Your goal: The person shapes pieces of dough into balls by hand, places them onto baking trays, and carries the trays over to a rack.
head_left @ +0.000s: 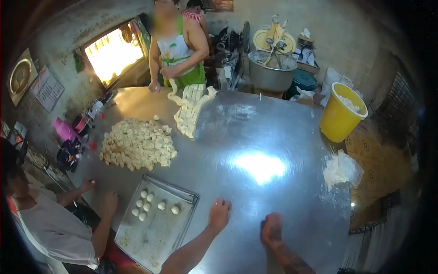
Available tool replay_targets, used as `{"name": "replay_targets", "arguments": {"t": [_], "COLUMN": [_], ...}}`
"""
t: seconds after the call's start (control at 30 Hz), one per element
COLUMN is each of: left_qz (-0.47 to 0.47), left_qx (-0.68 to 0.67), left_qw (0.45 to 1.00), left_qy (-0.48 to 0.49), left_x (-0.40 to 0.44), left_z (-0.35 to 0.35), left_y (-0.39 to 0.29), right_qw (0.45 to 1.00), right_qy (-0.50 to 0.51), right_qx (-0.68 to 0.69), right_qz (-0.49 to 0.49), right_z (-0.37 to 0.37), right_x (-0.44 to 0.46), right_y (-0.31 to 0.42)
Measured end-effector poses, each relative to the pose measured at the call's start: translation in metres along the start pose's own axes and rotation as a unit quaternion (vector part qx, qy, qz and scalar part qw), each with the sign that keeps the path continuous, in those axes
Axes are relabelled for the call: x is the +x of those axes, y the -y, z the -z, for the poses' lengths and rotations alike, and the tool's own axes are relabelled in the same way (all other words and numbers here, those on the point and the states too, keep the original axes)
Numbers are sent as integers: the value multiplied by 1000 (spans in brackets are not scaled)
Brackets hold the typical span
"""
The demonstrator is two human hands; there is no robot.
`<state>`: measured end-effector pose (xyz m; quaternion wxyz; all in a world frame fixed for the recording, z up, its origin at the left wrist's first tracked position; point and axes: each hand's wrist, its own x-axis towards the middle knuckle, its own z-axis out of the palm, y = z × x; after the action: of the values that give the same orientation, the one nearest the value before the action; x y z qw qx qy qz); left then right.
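My left hand [220,215] rests on the steel table with its fingers curled in, just right of a baking tray [153,235]. Whatever lies under its palm is hidden. To the right, my right hand [272,229] is also closed, slightly blurred, and its underside does not show. On the tray sit several round dough balls [143,194], grouped toward its far end. A large heap of cut dough pieces [137,145] lies beyond the tray.
Across the steel table [228,137], a person [182,50] handles long dough strips [191,109]. Another person [54,219] works at the left. A yellow bucket [340,114] and a floury plastic bag [343,169] are on the right. Behind stands a mixer [272,68].
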<state>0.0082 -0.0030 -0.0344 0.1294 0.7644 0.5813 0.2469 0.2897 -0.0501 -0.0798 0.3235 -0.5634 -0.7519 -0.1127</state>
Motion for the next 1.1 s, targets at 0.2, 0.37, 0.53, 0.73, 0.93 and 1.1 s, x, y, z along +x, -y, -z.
{"name": "replay_targets", "arguments": {"t": [0.2,0.37,0.53,0.73,0.93,1.1], "left_qz": [-6,134,0,37,92,79], "left_qx": [108,-154,-52,-65,-195,-314], "left_qw": [994,978,999,997,972,942], "left_qy": [33,-42,9,29,-90,89], "left_x": [-39,37,27,78,46,-2], "left_z": [-19,-31,-3,-35,26,43], "left_y": [26,-32,-25,-49,-42,-13], "right_qw": [961,940,916,944,907,904], "right_qy": [242,267,285,252,132,316], "right_qx": [127,210,274,204,271,236], "right_qz": [41,10,67,54,-294,-167], "right_z": [70,43,35,0,82,61], "right_x": [36,74,73,92,110,86], "right_y": [-24,-1,-13,11,31,81]}}
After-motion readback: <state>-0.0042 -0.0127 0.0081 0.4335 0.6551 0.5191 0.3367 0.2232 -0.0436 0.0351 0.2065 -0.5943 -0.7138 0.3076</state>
